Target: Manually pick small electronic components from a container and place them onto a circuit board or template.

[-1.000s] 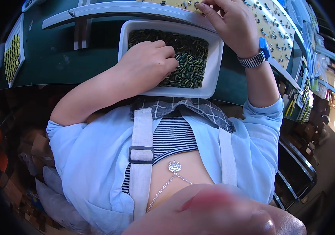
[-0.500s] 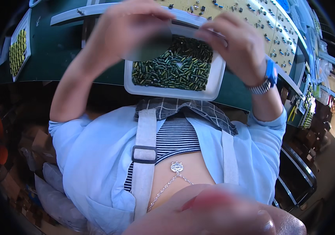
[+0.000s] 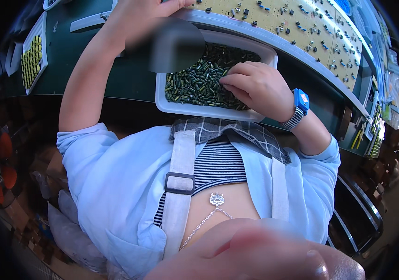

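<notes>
Green worktop, well stocked

Pale board beyond metal rail; white tray nearer. Left hand over rail, fingers partly out of view, grip undeterminable. Right hand over tray: fingers curled nearly together, contents hidden. Green cylinders in tray.
</notes>
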`<state>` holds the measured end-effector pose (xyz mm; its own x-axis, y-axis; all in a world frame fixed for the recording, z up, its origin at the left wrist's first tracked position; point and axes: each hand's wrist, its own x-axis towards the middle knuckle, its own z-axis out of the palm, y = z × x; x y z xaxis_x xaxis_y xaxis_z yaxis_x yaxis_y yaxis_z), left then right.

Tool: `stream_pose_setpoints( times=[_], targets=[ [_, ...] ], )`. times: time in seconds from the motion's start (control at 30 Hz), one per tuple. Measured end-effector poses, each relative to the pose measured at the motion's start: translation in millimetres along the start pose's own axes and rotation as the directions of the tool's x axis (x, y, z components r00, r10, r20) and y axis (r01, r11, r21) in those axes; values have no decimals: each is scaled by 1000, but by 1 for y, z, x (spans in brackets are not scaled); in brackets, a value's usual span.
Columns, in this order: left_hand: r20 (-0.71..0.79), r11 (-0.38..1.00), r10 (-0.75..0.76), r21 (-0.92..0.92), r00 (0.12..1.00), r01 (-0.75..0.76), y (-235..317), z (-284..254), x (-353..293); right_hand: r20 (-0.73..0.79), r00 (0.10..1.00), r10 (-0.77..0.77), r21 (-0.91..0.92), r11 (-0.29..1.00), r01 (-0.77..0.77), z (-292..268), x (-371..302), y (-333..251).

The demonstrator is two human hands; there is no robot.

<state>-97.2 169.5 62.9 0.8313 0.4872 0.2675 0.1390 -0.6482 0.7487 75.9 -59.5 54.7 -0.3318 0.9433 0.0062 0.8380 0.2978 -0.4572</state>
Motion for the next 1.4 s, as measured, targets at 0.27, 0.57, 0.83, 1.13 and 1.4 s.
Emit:
stream_pose_setpoints(
  times=[0.27,0.57,0.83,1.13,1.4],
  targets=[
    [-364,712,477,-373,800,-595,-14,20,11,-140,990,25,106,994,-10,-1,3,-3],
    [-29,829,311,498,950,-257,25,4,-3,-324,942,89,245,969,-8,-15,9,2],
    [19,634,484,681,875,-366,34,19,-17,-469,769,435,434,872,-228,-58,37,19],
    [584,838,278,240,762,-490,44,72,-61,-494,802,336,174,942,-288,-61,64,76],
    [528,929,249,106,812,-354,42,65,-63,-494,851,177,-124,955,-270,-72,68,60]
  ],
)
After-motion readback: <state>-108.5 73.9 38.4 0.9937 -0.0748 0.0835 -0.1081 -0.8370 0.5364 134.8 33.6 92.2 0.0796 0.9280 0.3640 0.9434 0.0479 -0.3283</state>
